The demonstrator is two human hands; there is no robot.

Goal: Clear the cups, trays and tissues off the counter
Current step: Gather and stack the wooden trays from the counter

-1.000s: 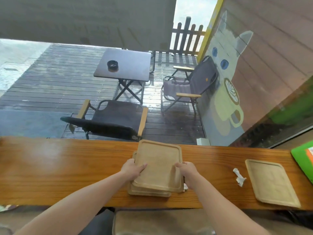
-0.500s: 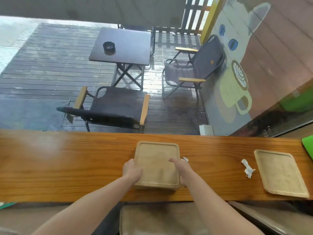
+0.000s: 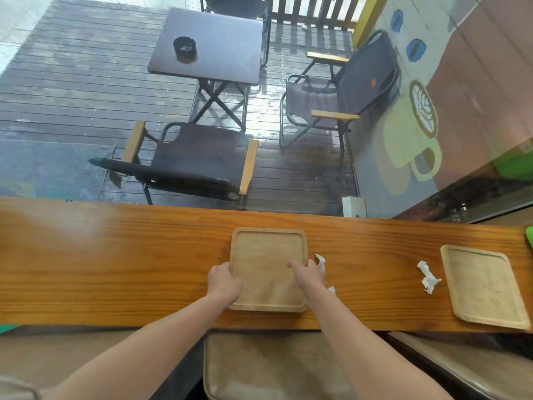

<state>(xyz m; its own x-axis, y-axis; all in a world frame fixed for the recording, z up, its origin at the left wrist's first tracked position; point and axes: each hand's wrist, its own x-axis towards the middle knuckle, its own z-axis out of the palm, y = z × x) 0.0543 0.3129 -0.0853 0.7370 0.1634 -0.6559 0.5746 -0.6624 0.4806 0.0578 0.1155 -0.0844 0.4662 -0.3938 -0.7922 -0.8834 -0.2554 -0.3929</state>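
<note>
A stack of pale wooden trays [image 3: 268, 255] lies flat on the long wooden counter [image 3: 115, 264], squared up so only the top one shows. My left hand [image 3: 223, 282] grips its left edge. My right hand [image 3: 307, 274] grips its right edge, thumb lying over the tray's inside. A crumpled white tissue [image 3: 321, 262] lies against the tray's right side, partly hidden by my right hand. Further right sits a second tissue [image 3: 428, 277], and beside it another wooden tray [image 3: 484, 287] near the counter's right end.
A cushioned stool [image 3: 274, 368] stands just below the counter's near edge. A green object [image 3: 529, 235] pokes in at the counter's far right. Beyond the glass are a wet deck, two folding chairs and a dark table with an ashtray.
The top tray, skewed and raised on the stack a second ago, now lies flat and aligned on it. Both hands stay on its sides. The camera has tilted downward.
</note>
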